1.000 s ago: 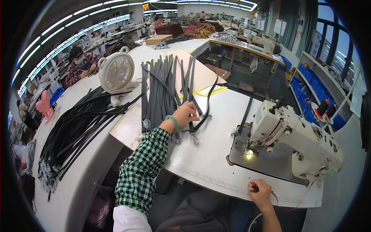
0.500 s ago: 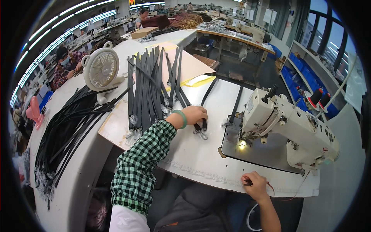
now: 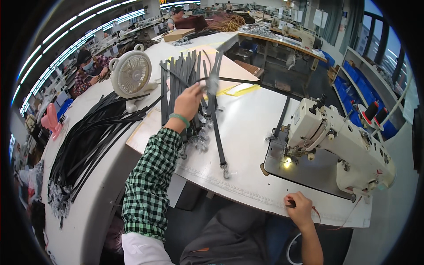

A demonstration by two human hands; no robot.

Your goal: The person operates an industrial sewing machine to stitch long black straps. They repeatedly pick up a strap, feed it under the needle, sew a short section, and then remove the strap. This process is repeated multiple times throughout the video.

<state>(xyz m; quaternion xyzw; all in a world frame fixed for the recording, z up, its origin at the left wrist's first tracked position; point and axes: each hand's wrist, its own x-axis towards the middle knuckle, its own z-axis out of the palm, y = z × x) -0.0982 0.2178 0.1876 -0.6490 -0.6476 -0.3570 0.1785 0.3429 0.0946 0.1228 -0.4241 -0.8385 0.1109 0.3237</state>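
Note:
My left hand (image 3: 189, 104), fingers closed, is over the right side of a row of black straps (image 3: 176, 81). It grips a black strap (image 3: 238, 81) near its blurred, plastic-wrapped end; the strap stretches away to the right. Below and right of that hand, a single black strap (image 3: 219, 143) lies on the white table, its metal clip toward me. Near the table's front edge my right hand (image 3: 300, 208) is closed around a small dark object (image 3: 290, 203) with a reddish cord; its kind is mostly hidden. Another strap (image 3: 282, 117) lies beside the sewing machine (image 3: 335, 137).
A white fan (image 3: 131, 74) stands left of the strap row, above a heap of black straps (image 3: 88, 145). The machine's lamp glows over its metal plate (image 3: 304, 174). Thread spools (image 3: 370, 111) stand at right. A person (image 3: 90, 70) sits at far left.
My left hand has moved left and farther off, from the straps at mid-table to the strap row, carrying a strap. One strap now lies alone mid-table. My right hand keeps its place; the view has shifted slightly.

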